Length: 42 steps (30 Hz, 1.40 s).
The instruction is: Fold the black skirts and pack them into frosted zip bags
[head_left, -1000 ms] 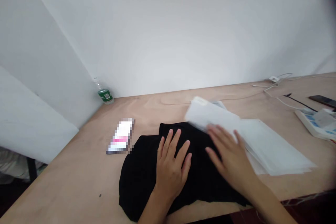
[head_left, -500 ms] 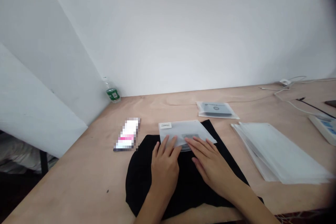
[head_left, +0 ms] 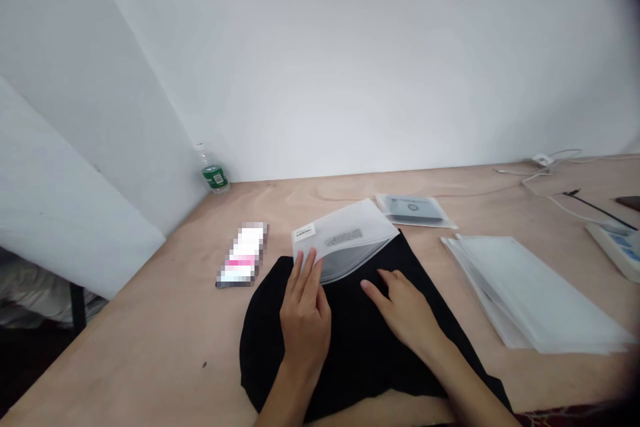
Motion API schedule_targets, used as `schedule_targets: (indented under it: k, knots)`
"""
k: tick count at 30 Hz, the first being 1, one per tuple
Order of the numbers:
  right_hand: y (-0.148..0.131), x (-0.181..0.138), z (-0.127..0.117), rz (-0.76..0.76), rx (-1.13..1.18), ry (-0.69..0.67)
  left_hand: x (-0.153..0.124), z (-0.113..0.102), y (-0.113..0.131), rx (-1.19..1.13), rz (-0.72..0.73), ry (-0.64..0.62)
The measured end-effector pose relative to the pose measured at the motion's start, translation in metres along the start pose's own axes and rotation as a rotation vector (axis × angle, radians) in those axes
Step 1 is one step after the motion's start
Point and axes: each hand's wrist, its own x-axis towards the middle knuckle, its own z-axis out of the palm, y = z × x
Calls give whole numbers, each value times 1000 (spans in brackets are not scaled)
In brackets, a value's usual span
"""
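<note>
A folded black garment (head_left: pixel 360 347) lies on the wooden table (head_left: pixel 165 340) in front of me. A frosted plastic bag (head_left: pixel 345 240) with a small white label rests on the garment's far edge, its mouth lifted open. My left hand (head_left: pixel 305 313) holds the bag's near left edge, fingers closed on the upper layer. My right hand (head_left: pixel 405 310) lies on the garment just below the bag's mouth, fingers stretched out flat.
A stack of empty frosted bags (head_left: pixel 530 293) sits at the right. A packed bag (head_left: pixel 414 209) lies behind. A phone (head_left: pixel 243 257) lies at the left, a green-labelled bottle (head_left: pixel 214 173) in the corner. A power strip (head_left: pixel 617 243) and cables are at far right.
The bag came from the stack at the right onto the garment. My left hand has since lifted its upper layer, opening the mouth, and my right hand slid back onto the cloth.
</note>
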Motion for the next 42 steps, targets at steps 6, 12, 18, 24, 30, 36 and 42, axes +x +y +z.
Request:
schedule_targets:
  k: [6, 12, 18, 24, 30, 36, 42]
  knots:
    - [-3, 11, -1, -58, 148, -14, -1, -1, -3, -33, -63, 8]
    - [-7, 6, 8, -82, 644, 28, 0, -2, -4, -16, -91, 17]
    - [9, -42, -16, 292, 1236, -123, 2, 1, -3, 34, -119, 5]
    - [7, -60, -33, 532, 1518, -253, 3, 0, 9, -28, 0, -108]
    - [-10, -32, -28, 420, 1557, -92, 0, -7, 25, -115, 49, -284]
    - [-18, -30, -15, 427, 1775, -39, -5, 1, 47, -66, 92, -378]
    - [-20, -12, 6, 422, 1779, -9, -13, -1, 58, -81, 181, -520]
